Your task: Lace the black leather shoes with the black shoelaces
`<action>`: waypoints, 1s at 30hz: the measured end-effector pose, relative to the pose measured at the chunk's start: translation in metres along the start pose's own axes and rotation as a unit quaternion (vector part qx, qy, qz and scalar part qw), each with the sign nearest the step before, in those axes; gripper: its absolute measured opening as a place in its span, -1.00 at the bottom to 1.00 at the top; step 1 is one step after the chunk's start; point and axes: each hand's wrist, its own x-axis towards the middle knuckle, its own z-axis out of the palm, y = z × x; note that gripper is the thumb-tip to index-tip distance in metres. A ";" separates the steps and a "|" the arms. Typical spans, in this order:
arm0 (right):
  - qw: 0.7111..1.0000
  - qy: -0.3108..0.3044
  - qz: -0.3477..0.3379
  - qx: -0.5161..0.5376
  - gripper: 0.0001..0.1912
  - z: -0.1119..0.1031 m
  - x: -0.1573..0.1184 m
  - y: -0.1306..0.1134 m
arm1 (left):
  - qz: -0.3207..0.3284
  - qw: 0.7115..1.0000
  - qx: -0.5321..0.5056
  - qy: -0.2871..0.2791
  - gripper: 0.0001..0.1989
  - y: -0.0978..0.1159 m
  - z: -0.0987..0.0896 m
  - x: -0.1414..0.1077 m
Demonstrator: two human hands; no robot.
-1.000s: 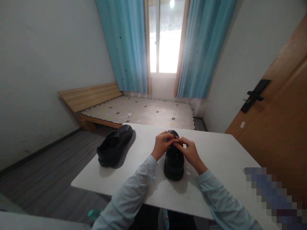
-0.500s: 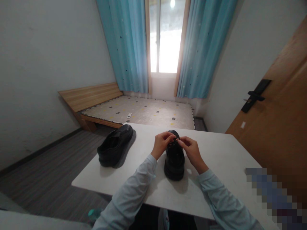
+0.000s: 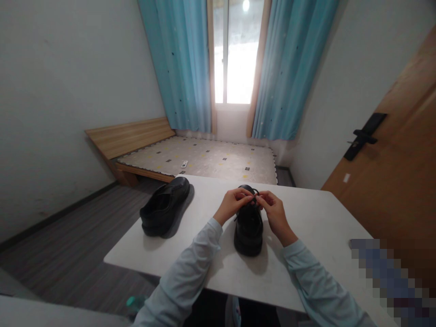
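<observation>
A black lace-up shoe (image 3: 248,231) rests upright on the white table, heel toward me and toe pointing away. Above its front, my left hand (image 3: 235,202) is closed in a pinch on the black shoelace (image 3: 256,192). From the other side, my right hand (image 3: 272,206) also pinches the lace, and a dark loop of it shows between the fingertips. The two sets of fingertips nearly meet. They partly cover the lacing and the toe. Another black shoe (image 3: 163,206) stands at the table's left, apart from both hands.
The white table (image 3: 306,218) has its far edge near a bed (image 3: 211,156) with a small white remote (image 3: 184,164) on it. A wooden door (image 3: 391,181) is at the right. By the table's lower left stands a green-capped bottle (image 3: 131,302). A pixelated patch covers the lower right.
My left fingers have shifted slightly right, closer to the right fingertips. A loop of lace now shows between the hands. Both shoes stay in place.
</observation>
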 end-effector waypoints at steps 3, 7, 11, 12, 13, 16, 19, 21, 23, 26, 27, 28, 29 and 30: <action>1.000 0.007 -0.004 0.002 -0.77 -0.002 0.001 0.004 | -0.006 1.000 -0.012 -0.016 -0.73 0.001 -0.001 0.000; 1.000 0.014 -0.010 -0.001 -0.76 -0.003 0.001 0.006 | -0.002 0.999 0.029 -0.023 -0.70 0.002 -0.002 0.000; 1.000 0.015 -0.011 0.006 -0.80 -0.002 0.000 0.005 | 0.023 0.993 0.110 -0.019 -0.66 0.001 -0.003 0.002; 1.000 0.015 -0.013 0.010 -0.81 -0.002 0.000 0.004 | 0.032 0.990 0.134 -0.016 -0.66 0.000 -0.003 0.002; 1.000 0.014 -0.015 0.013 -0.82 -0.002 0.000 0.004 | 0.040 0.986 0.159 -0.010 -0.67 0.000 -0.004 0.002; 1.000 0.008 -0.020 0.021 -0.83 -0.001 0.000 0.002 | 0.055 0.975 0.215 0.010 -0.75 -0.002 -0.004 0.002; 0.999 0.005 -0.021 0.026 -0.84 -0.001 0.000 0.002 | 0.068 0.971 0.229 0.021 -0.82 -0.002 -0.003 0.002; 0.999 0.004 -0.021 0.027 -0.83 -0.001 0.000 0.002 | 0.075 0.969 0.232 0.024 -0.85 -0.001 -0.002 0.001; 0.999 0.004 -0.022 0.024 -0.83 -0.001 0.001 0.003 | 0.079 0.967 0.240 0.029 -0.89 0.001 0.000 0.000; 1.000 0.003 -0.024 0.019 -0.84 -0.001 0.001 0.003 | 0.082 0.961 0.261 0.038 -0.92 0.003 0.002 0.000; 0.999 0.000 -0.024 0.021 -0.85 -0.001 0.001 0.003 | 0.082 0.959 0.267 0.041 -0.92 0.003 0.002 -0.001; 0.999 -0.002 -0.024 0.022 -0.86 -0.001 0.001 0.003 | 0.083 0.958 0.272 0.043 -0.92 0.003 0.003 -0.001; 0.999 -0.003 -0.024 0.023 -0.86 -0.001 0.001 0.003 | 0.085 0.956 0.276 0.046 -0.92 0.003 0.003 -0.001; 0.999 -0.004 -0.022 0.023 -0.86 -0.001 0.001 0.004 | 0.087 0.956 0.278 0.047 -0.92 0.002 0.003 -0.001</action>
